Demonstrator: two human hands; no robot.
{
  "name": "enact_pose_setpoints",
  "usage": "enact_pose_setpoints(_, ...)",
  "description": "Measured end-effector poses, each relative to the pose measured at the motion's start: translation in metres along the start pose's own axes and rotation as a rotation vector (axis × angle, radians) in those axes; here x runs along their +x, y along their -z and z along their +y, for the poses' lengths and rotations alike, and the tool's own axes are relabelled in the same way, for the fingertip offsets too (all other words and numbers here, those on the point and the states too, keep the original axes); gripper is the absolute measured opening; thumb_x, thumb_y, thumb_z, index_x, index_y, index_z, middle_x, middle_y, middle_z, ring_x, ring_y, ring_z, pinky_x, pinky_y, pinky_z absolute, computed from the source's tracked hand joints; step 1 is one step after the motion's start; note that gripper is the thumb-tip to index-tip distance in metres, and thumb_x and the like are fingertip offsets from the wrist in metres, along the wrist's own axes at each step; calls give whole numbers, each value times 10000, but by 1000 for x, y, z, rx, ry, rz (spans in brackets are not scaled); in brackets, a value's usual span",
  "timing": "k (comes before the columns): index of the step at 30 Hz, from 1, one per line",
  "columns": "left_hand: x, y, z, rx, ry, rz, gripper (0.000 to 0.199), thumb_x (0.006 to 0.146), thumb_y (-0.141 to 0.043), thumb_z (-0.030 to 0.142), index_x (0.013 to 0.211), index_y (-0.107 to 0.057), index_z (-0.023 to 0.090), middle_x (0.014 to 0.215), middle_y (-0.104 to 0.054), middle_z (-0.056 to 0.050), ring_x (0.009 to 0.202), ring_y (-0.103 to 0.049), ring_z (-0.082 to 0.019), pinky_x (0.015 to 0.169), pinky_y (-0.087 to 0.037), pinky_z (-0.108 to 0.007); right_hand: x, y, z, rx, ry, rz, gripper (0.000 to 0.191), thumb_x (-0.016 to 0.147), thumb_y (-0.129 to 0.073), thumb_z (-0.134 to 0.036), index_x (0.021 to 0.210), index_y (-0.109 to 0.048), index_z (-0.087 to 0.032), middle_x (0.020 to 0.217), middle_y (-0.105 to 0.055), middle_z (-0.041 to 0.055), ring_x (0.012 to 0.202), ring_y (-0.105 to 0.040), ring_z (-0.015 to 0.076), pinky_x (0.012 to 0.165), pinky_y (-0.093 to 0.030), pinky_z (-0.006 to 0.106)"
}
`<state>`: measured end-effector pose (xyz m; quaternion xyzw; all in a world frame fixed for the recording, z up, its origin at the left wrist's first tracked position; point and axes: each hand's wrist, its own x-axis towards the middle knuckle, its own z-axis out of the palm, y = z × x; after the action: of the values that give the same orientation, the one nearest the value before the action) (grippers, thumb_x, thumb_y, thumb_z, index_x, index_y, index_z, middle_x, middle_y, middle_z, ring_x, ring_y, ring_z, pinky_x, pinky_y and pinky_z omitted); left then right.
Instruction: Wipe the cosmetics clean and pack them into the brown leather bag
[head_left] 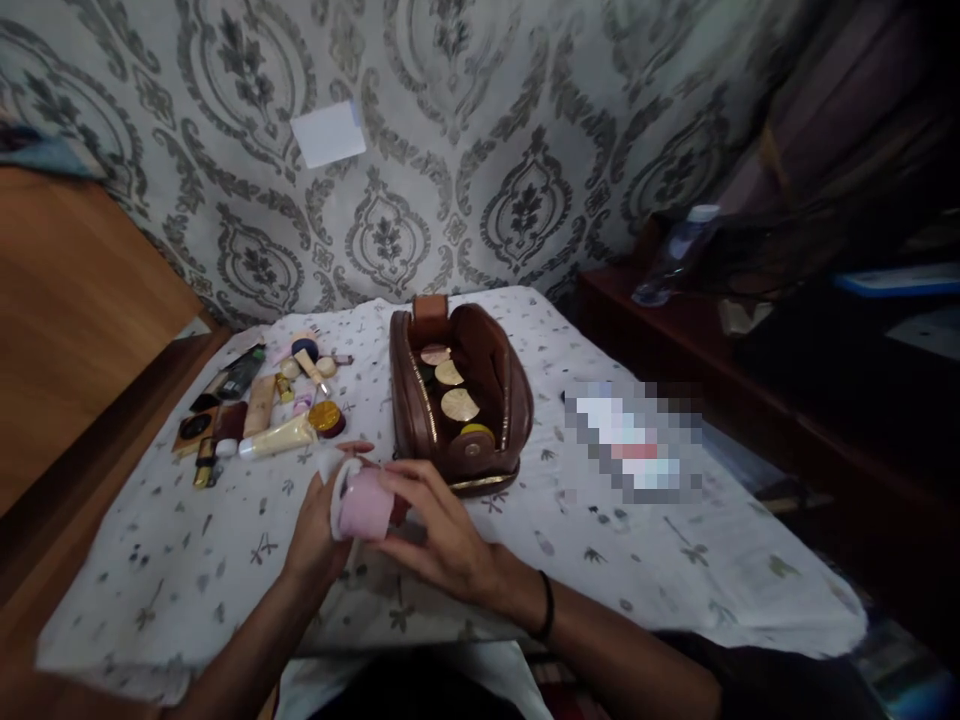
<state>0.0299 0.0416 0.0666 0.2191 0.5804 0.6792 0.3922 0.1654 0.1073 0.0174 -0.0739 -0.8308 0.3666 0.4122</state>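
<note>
A small pink jar (366, 505) is held between my two hands in front of the bag. My left hand (313, 525) closes around its left side, with a white, tissue-like piece (327, 463) showing at the fingers. From the right, my right hand (442, 530) grips the jar with thumb and fingers. Just beyond them stands a brown cosmetic bag (405, 395), unzipped, with round gold compacts (459, 405) inside. Left of it lie a cream tube (277, 438) and a jar with a gold lid (326, 418). The fingertips of my left hand are partly hidden.
More cosmetics, among them a beige tube (259, 405) and a dark compact (195, 428), lie on the patterned white cloth (225, 555). A blurred-out item (634, 440) is at the right. A plastic bottle (679, 255) stands on a dark red surface. Patterned wallpaper (450, 200) rises behind.
</note>
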Motion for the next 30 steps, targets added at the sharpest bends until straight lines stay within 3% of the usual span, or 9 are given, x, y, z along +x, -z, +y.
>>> enact_pose_setpoints(5,-10,0,0,202,-138,-35,345,752,-674,405,1020,-677,188,940,-682,-64,924,-638,-244,808,-498,-322,3,-2,3,43,-58,113,553,890,-670,-385,1370,-443,-232,1260,-550,124,1207,-555,241,1012,-506,422)
enact_pose_setpoints(9,-18,7,-1,312,-251,-67,424,829,-580,493,1105,-667,183,1055,-677,-96,1011,-615,-275,905,-469,-358,1,-4,4,135,-80,135,549,885,-671,-344,1371,-444,-226,1311,-549,132,1219,-553,239,1011,-499,410)
enact_pose_setpoints(13,-20,15,2,402,-330,-160,657,663,-760,483,1224,-620,171,1142,-659,-98,1002,-611,-287,929,-458,-356,0,-2,1,229,-174,133,527,853,-664,-289,1339,-478,-209,1264,-596,124,1135,-604,233,972,-514,387)
enact_pose_setpoints(16,-18,19,7,506,-384,-201,711,583,-826,445,1207,-625,169,1132,-659,-93,998,-614,-290,906,-460,-347,4,3,-5,345,-253,92,505,855,-637,-309,1323,-495,-184,1219,-628,122,1081,-631,224,934,-526,360)
enact_pose_setpoints(23,-11,28,11,847,-502,-250,712,590,-816,559,1155,-590,190,982,-689,-57,803,-661,-241,716,-499,-306,8,5,-4,657,-424,29,520,897,-552,-586,1188,-632,-162,1081,-686,77,976,-625,207,853,-498,315)
enact_pose_setpoints(27,-7,34,7,1051,-673,-280,691,677,-751,577,1212,-531,198,953,-700,-46,722,-680,-213,647,-513,-288,11,-7,5,983,-580,73,514,831,-612,-638,974,-712,-154,855,-694,36,762,-588,164,712,-477,283)
enact_pose_setpoints(30,-3,38,8,1134,-809,-318,532,785,-675,496,1207,-546,199,942,-719,-53,695,-696,-195,634,-521,-271,12,-11,7,1166,-663,52,509,799,-633,-654,878,-705,-156,707,-644,12,611,-531,133,561,-444,254)
